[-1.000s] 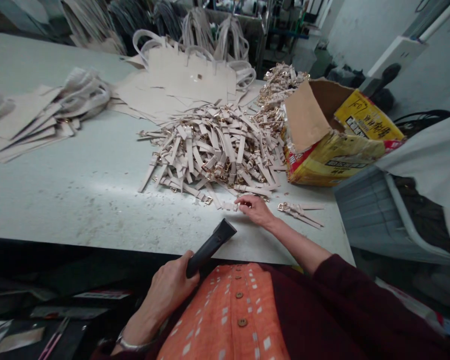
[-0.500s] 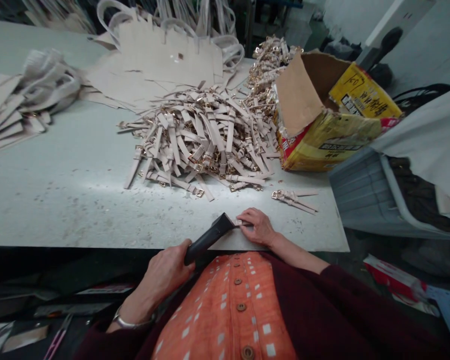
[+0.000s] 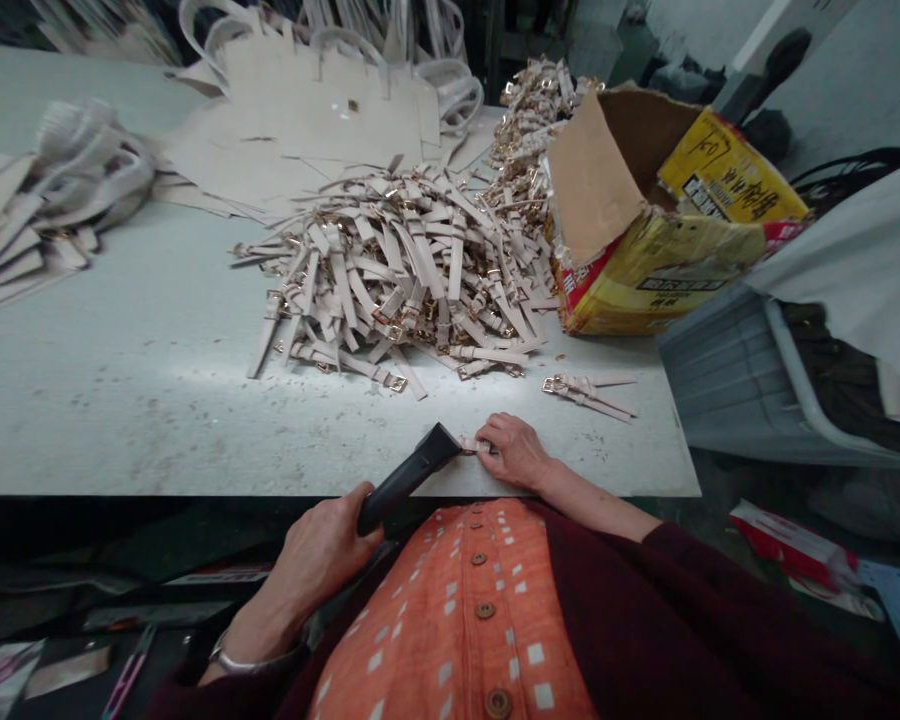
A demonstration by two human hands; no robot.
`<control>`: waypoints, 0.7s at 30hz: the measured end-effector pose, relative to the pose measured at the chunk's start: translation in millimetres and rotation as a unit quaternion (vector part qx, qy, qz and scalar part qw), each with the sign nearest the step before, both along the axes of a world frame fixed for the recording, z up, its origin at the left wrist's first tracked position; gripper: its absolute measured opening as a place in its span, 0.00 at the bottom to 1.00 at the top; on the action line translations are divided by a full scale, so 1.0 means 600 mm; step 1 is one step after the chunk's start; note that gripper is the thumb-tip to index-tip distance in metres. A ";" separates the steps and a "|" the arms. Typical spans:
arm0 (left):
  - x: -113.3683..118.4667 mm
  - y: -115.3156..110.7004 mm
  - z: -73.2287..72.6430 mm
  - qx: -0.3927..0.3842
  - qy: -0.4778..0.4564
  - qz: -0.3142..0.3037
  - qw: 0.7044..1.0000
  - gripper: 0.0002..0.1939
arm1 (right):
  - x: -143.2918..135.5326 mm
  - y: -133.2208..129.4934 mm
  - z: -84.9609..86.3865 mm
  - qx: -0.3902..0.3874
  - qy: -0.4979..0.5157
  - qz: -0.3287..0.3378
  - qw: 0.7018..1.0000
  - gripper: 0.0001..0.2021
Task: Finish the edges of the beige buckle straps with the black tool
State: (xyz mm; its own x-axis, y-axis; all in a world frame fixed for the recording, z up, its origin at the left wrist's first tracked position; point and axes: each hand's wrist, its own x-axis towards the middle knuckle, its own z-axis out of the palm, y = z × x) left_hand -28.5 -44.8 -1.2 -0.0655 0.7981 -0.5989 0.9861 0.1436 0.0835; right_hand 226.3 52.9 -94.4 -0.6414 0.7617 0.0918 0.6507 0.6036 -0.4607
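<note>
The left hand (image 3: pixel 330 545) was closed round a black, wide-headed, plastic-looking handheld tool (image 3: pixel 409 478); the right hand (image 3: pixel 517 452), nearer, pinched a short cream leather-like strap (image 3: pixel 468 446). The strap lay sideways between right fingertips and tool head, in front of a heap of cream, gold-buckled straps (image 3: pixel 420 260).

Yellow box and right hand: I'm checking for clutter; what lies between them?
The head view shows a few buckled straps on the table between the right hand and the yellow box.
</note>
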 end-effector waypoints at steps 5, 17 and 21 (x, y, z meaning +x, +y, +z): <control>0.005 -0.005 0.000 -0.006 0.006 -0.006 1.000 0.17 | 0.005 -0.001 0.002 -0.023 0.001 0.007 1.000 0.08; -0.013 -0.018 -0.029 0.019 -0.024 0.017 0.999 0.18 | -0.015 0.007 0.040 -0.115 -0.103 0.020 0.988 0.17; -0.014 -0.024 -0.028 0.021 -0.039 0.032 0.998 0.17 | -0.023 0.019 0.052 -0.170 -0.119 0.056 0.977 0.19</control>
State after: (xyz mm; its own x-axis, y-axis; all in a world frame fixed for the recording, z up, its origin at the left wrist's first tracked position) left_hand -37.2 -59.2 -17.9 -0.0726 0.8183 -0.5703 0.9651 0.2018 0.1667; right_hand 212.6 64.5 -63.4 -0.6951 0.6461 -0.3154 0.7021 0.5156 -0.4911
